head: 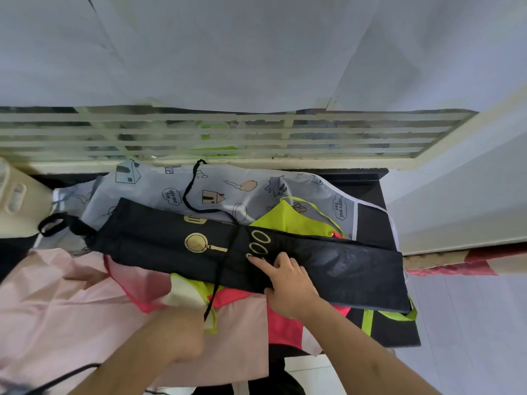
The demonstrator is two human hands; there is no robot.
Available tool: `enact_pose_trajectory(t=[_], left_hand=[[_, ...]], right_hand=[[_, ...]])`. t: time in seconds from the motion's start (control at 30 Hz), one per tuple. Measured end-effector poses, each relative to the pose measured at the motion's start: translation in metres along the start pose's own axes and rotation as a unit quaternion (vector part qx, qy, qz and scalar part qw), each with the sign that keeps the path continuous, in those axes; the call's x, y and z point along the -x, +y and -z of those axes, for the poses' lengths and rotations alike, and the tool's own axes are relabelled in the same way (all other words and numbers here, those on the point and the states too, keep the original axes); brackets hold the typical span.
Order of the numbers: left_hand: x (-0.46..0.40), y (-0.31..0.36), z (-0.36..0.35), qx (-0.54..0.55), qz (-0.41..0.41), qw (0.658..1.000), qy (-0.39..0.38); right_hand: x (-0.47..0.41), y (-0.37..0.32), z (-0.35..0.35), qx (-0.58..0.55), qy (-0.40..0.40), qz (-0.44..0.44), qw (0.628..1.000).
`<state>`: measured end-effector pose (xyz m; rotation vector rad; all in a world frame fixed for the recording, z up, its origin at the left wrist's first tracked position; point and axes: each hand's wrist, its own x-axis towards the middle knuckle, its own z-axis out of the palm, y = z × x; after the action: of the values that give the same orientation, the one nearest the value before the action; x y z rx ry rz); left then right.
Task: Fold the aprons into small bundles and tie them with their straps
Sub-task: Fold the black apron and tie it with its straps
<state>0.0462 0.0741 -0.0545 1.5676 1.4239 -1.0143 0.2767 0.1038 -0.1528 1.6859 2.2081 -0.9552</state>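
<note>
At frame centre the black apron [216,243] is folded into a long strip, not yet bundled or tied. It is pressed by the right hand [285,283], fingers extended; its strap [219,277] is pinched in the left hand [182,334]. Other aprons lie unfolded.

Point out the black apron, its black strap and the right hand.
black apron [159,238]: head view, on the folded cloth left of the gold pan print.
black strap [224,269]: head view, mid-length where it crosses the apron.
right hand [288,286]: head view, back of the hand.
</note>
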Motion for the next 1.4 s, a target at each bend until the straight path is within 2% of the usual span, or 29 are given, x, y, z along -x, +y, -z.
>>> enact_pose_trajectory(t=[0.1, 0.2, 0.3, 0.37, 0.43, 0.5, 0.6, 0.73, 0.8, 0.87, 0.97, 1.1, 1.17, 1.27, 1.4], left_hand=[[0.01, 0.028, 0.014, -0.105, -0.003, 0.99, 0.098], [-0.011, 0.065, 0.037, 0.0, -0.047, 0.978, 0.201], [-0.054, 0.087, 0.029, 0.105, -0.148, 0.933, 0.311], [-0.08, 0.083, 0.014, 0.126, -0.145, 0.934, 0.302], [-0.098, 0.068, 0.003, 0.121, -0.095, 0.944, 0.292], [-0.107, 0.054, -0.003, 0.082, -0.061, 0.941, 0.322], [-0.105, 0.04, -0.004, 0.063, -0.035, 0.938, 0.34], [-0.103, 0.029, -0.004, 0.049, -0.012, 0.939, 0.34], [-0.102, 0.027, -0.001, 0.054, -0.019, 0.939, 0.338], [-0.104, 0.026, -0.001, 0.044, -0.015, 0.938, 0.342], [-0.102, 0.029, -0.003, 0.026, -0.002, 0.937, 0.349], [-0.096, 0.037, 0.001, 0.003, -0.007, 0.923, 0.385], [-0.093, 0.038, 0.002, -0.007, -0.022, 0.903, 0.43], [-0.086, 0.033, 0.002, 0.011, 0.002, 0.884, 0.468], [-0.083, 0.023, -0.002, 0.036, 0.01, 0.905, 0.424]], right_hand=[[0.006, -0.004, 0.001, -0.002, -0.001, 0.006, 1.0], [0.019, -0.006, -0.002, -0.041, 0.046, 0.025, 0.998], [0.033, 0.007, -0.014, -0.026, 0.093, 0.041, 0.994], [0.042, 0.028, -0.022, -0.013, 0.087, 0.039, 0.995], [0.052, 0.058, -0.026, -0.001, 0.088, 0.019, 0.996], [0.067, 0.094, -0.023, 0.004, 0.107, -0.017, 0.994], [0.092, 0.148, -0.015, 0.011, 0.138, -0.104, 0.985], [0.122, 0.201, 0.0, 0.016, 0.162, -0.255, 0.953], [0.129, 0.209, 0.007, 0.023, 0.168, -0.326, 0.93], [0.132, 0.206, 0.013, 0.011, 0.199, -0.353, 0.914], [0.13, 0.194, 0.022, -0.114, 0.218, -0.392, 0.887], [0.123, 0.188, 0.024, -0.228, 0.142, -0.436, 0.859], [0.118, 0.188, 0.023, -0.243, 0.127, -0.45, 0.85], [0.109, 0.192, 0.02, -0.266, 0.117, -0.474, 0.831], [0.101, 0.199, 0.017, -0.226, 0.101, -0.51, 0.824]])
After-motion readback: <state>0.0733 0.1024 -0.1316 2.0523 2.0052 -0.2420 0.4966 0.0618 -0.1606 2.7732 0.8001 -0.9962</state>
